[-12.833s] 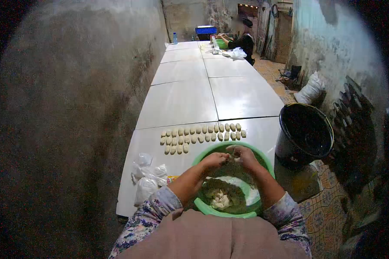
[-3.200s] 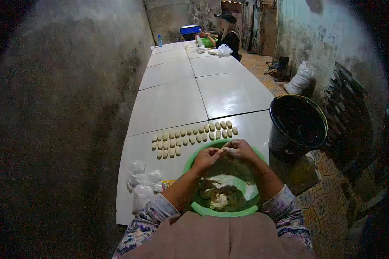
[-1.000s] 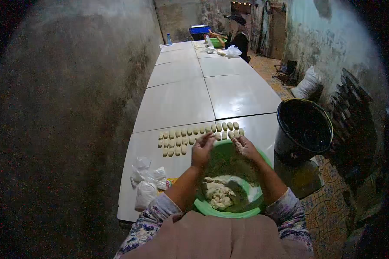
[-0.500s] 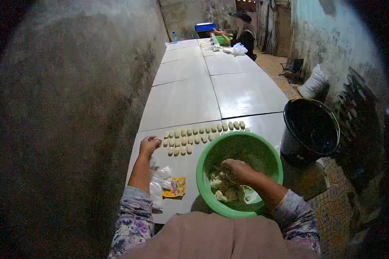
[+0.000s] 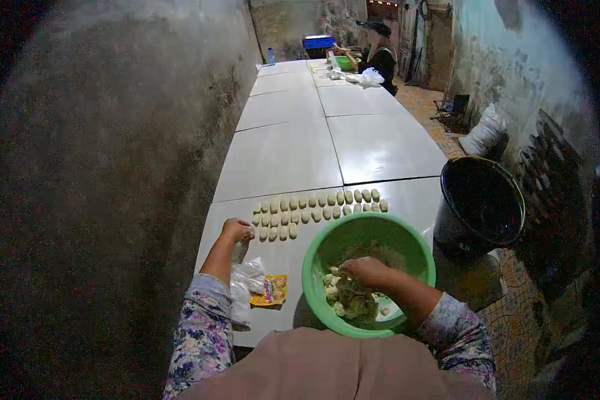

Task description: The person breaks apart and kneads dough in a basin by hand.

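Rows of pale oval dough pieces point(image 5: 293, 218) lie on the white table point(image 5: 280, 163). At the left end of the rows, my left hand point(image 5: 239, 231) reaches down to the tabletop with its fingers bent together; whatever is under the fingertips is too small to make out. My right hand point(image 5: 365, 272) is inside the green basin point(image 5: 309, 288), over the lumpy dough point(image 5: 333, 285), its fingers curled and partly hidden. White flour shows low in the basin. Beside the basin on the left are a yellow packet point(image 5: 271, 291) and clear plastic bags of white powder point(image 5: 241, 293).
A black bucket point(image 5: 481, 203) stands right of the table. At the far end, a person point(image 5: 382, 57) in dark clothing works at another green basin point(image 5: 346, 63), near a white plastic bag point(image 5: 371, 77) and a blue crate point(image 5: 319, 43). A white sack point(image 5: 485, 131) leans by the right wall.
My hands, earlier together above the basin, have parted. The left moved out to the left end of the dough rows, then slightly down; the right went down into the basin.
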Demonstrator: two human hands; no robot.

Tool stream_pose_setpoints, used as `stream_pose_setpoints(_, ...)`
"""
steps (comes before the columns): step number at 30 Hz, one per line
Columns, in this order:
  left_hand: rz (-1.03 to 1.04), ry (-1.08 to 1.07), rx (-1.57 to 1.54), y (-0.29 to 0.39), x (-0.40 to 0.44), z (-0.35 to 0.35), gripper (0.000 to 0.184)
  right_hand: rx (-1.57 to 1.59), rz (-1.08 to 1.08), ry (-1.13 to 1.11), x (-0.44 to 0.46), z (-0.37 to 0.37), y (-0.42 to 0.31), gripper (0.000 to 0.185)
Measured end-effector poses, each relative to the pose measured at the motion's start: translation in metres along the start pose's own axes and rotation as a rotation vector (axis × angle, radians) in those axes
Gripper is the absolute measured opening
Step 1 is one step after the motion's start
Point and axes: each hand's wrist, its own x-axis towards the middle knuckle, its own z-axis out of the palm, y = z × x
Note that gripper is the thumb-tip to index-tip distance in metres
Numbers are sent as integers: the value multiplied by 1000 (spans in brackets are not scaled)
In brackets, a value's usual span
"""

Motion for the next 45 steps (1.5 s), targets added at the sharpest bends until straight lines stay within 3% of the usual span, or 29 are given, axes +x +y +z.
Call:
stream_pose_setpoints(2, -76, -23, -32, 0, 4, 1, 21, 7, 18, -10, -2, 0, -1, 29)
stream_pose_setpoints(4, -60, 14, 123, 6, -1, 5, 21, -47, 40, -25, -3, -7, -10, 28)
stream_pose_setpoints(6, -55, 2, -24, -21, 23, 5, 22, -103, 62, -42, -2, -12, -14, 27)
stream_pose_setpoints(10, -16, 2, 248, -7, 13, 3, 19, -66, 122, -107, -2, -17, -19, 27)
stream_pose_setpoints(12, 212, 338, 606, 35, -16, 13, 22, -69, 148, -108, -4, -18, -18, 28)
stream_pose_setpoints(13, 226, 307, 401, 64, -41, 24, 25, 17, 74, -47, -4, -15, -16, 30)
stream_pose_setpoints(14, 429, 313, 257, 76, -49, 42, 25, 103, -2, 12, -5, -10, -13, 31)
stream_pose_setpoints(15, 505, 222, 152, 102, -74, 64, 22, 104, 1, 9, -2, 1, -3, 31)
stream_pose_setpoints(16, 423, 6, 11, 146, -126, 85, 20, 130, -142, 106, 3, 17, 13, 34)
stream_pose_setpoints(17, 529, -36, 67, 136, -131, 116, 22, 152, -285, 203, 5, 25, 22, 36)
stream_pose_setpoints(18, 502, -220, 80, 154, -157, 133, 23, 149, -282, 200, 1, 17, 10, 36)
stream_pose_setpoints(20, 531, -409, -1, 147, -166, 173, 24, 178, 216, -116, -7, -10, -24, 36)
stream_pose_setpoints(21, 535, -411, -3, 145, -169, 183, 24, 125, 82, -225, -4, -11, -20, 39)
stream_pose_setpoints(26, 358, -399, 196, 100, -146, 203, 22, 48, -18, -217, 1, 23, 18, 33)
stream_pose_setpoints(28, 266, -470, 76, 98, -146, 201, 23, 173, 6, -171, -20, -22, -12, 28)
stream_pose_setpoints(30, 491, -370, 231, 81, -138, 205, 24, 7, 48, -183, -13, -17, 0, 25)
stream_pose_setpoints(34, 315, -511, 212, 97, -148, 197, 29, -81, 263, 57, -20, -43, -11, 18)
stream_pose_setpoints(35, 294, -628, -47, 99, -151, 195, 34, 43, 234, 142, -18, -36, 5, 18)
stream_pose_setpoints(36, 293, -623, -50, 95, -147, 197, 34, 168, 204, 226, -17, -32, 13, 18)
stream_pose_setpoints(38, 510, -609, 68, 81, -131, 205, 34, 210, 172, 226, -19, -44, 2, 17)
stream_pose_setpoints(39, 255, -781, -167, 82, -133, 207, 32, 247, 204, 210, -18, -45, 2, 17)
stream_pose_setpoints(42, 222, -744, -126, 87, -137, 200, 30, 412, 222, 215, -18, -38, 10, 19)
stream_pose_setpoints(43, 185, -610, 46, 109, -154, 190, 34, 415, 145, 241, -17, -38, 10, 20)
stream_pose_setpoints(44, 182, -610, 44, 105, -151, 192, 34, 417, 68, 266, -16, -38, 8, 22)
stream_pose_setpoints(45, 285, -512, 106, 96, -144, 196, 40, 497, 77, 216, -18, -44, 0, 23)
